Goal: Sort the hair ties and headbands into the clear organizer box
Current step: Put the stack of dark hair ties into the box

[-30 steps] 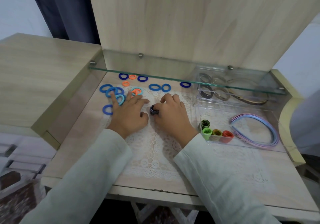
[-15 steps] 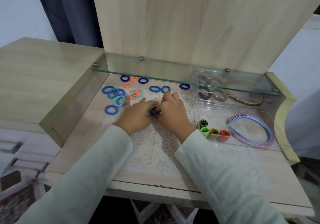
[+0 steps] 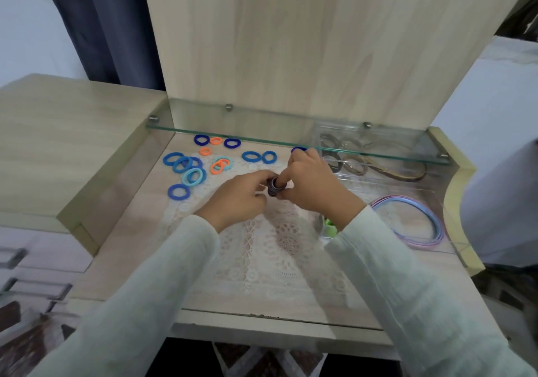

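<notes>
- Blue hair ties [image 3: 182,164] and smaller orange hair ties [image 3: 217,167] lie loose on the wooden desk surface [image 3: 128,231], to the left of the hands and well apart from the clear organizer box [image 3: 361,186]. None of these is sorted yet.
- Sorted so far, as visible: pastel headbands [image 3: 419,222] lie in the front compartment. Brown headbands [image 3: 404,174] and dark loops [image 3: 334,164] occupy the rear compartment, partly under the glass shelf [image 3: 291,141]. A green roll [image 3: 330,227] stands at the front-left corner, half hidden by the right sleeve.
- Judgement: roughly the first half is complete; the many loose ties are the bulk of what is left.
- Item in hand: a dark coiled band [image 3: 273,188], held above the lace mat [image 3: 270,248], just left of the box.
- Left hand [image 3: 238,199]: fingers curled, pinching the coil from its left side.
- Right hand [image 3: 311,184]: grips the coil from the right, with one fingertip pressed onto its top or centre; which of the two cannot be told.
- Materials: ties are soft, matte fabric rings, round to oval, several overlapping. Headbands are thin, smooth, rigid arcs. The box is hard transparent plastic with a ridged divider. The mat is openwork lace, a likely snag point for ties.
</notes>
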A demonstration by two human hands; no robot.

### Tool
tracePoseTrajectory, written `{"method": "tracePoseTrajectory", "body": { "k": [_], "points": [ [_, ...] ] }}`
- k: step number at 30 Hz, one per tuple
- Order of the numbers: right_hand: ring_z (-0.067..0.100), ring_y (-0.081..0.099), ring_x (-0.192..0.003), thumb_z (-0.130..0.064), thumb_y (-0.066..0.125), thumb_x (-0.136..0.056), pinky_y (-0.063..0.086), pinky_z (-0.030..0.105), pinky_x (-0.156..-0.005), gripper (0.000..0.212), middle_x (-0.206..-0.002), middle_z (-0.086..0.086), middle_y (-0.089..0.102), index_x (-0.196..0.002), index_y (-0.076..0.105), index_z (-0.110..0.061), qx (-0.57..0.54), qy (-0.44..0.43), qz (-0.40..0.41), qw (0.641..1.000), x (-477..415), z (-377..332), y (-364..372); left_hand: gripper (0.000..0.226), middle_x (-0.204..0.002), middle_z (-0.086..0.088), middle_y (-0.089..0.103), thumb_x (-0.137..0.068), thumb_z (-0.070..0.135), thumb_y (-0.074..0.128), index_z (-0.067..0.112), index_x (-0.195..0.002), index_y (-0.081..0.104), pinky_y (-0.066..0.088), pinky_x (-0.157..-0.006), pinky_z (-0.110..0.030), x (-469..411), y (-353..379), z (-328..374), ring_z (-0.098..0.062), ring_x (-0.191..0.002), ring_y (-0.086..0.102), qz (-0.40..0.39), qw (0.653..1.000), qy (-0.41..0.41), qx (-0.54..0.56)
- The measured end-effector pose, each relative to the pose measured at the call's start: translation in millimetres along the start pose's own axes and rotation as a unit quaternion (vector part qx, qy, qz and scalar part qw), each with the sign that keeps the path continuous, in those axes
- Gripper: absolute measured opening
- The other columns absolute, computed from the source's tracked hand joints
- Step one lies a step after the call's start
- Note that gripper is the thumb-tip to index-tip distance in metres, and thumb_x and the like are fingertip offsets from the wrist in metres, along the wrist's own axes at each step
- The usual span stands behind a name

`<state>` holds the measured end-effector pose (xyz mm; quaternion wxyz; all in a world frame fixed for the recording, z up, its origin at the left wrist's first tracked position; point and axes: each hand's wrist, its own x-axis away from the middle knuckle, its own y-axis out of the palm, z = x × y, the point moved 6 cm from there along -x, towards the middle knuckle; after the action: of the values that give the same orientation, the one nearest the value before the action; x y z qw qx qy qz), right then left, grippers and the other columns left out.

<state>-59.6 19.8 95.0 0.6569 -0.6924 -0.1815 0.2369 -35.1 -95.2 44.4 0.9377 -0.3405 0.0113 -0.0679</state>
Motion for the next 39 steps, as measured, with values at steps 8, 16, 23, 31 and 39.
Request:
{"method": "tracePoseTrajectory", "body": {
  "k": [8, 16, 23, 31, 39],
  "points": [
    [0.027, 0.039, -0.101, -0.047, 0.071, -0.078, 0.037, 0.04, -0.091, 0.023, -0.09, -0.003, 0.042, -0.101, 0.072, -0.04, 0.03, -0.024, -0.053, 0.998, 6.1, 43.0, -30.9, 0.053, -0.123, 0.008, 0.064, -0.084, -0.003, 0.042, 0.031, -0.121, 0.06, 0.046, -0.104, -0.038, -17.6, 17.8, 44.0, -0.012, -0.118, 0.058, -0.03, 0.999, 0.033, 0.022],
    [0.021, 0.034, -0.098, -0.044, 0.071, -0.08, 0.029, 0.03, -0.083, 0.027, -0.099, -0.002, 0.045, -0.106, 0.072, -0.035, 0.048, -0.01, -0.09, 0.995, 27.4, 79.1, -43.2, 0.056, -0.126, 0.004, 0.063, -0.083, -0.001, 0.043, 0.029, -0.128, 0.06, 0.045, -0.105, -0.043, -35.5, 45.7, 71.0, -0.016, -0.121, 0.056, -0.063, 0.996, 0.054, 0.011],
    [0.024, 0.032, -0.111, -0.04, 0.071, -0.081, 0.03, 0.032, -0.096, 0.026, -0.108, 0.001, 0.043, -0.107, 0.072, -0.034, 0.038, 0.0, -0.097, 0.995, 45.6, 101.7, -34.6, 0.06, -0.133, 0.003, 0.061, -0.084, -0.001, 0.045, 0.03, -0.134, 0.056, 0.039, -0.112, -0.04, -44.0, 70.8, 80.3, -0.012, -0.129, 0.052, -0.081, 0.994, 0.074, 0.009],
    [0.016, 0.028, -0.098, -0.044, 0.068, -0.083, 0.023, 0.028, -0.079, 0.027, -0.11, -0.001, 0.046, -0.109, 0.07, -0.037, 0.049, 0.003, -0.087, 0.995, 56.4, 117.3, -16.5, 0.06, -0.137, 0.013, 0.059, -0.088, 0.002, 0.043, 0.035, -0.139, 0.049, -0.012, -0.119, -0.039, -46.1, 86.1, 89.1, -0.006, -0.134, 0.045, -0.077, 0.987, 0.115, -0.079],
    [0.021, 0.033, -0.106, -0.042, 0.068, -0.083, 0.022, 0.027, -0.082, 0.026, -0.102, -0.004, 0.038, -0.109, 0.071, -0.036, 0.038, -0.006, -0.107, 0.994, 58.1, 118.8, -0.4, 0.052, -0.138, 0.006, 0.058, -0.093, 0.015, 0.032, 0.028, -0.142, 0.046, -0.005, -0.123, -0.041, -35.8, 89.1, 85.1, -0.004, -0.13, 0.048, -0.016, 0.955, 0.242, -0.173]
  ]
}}
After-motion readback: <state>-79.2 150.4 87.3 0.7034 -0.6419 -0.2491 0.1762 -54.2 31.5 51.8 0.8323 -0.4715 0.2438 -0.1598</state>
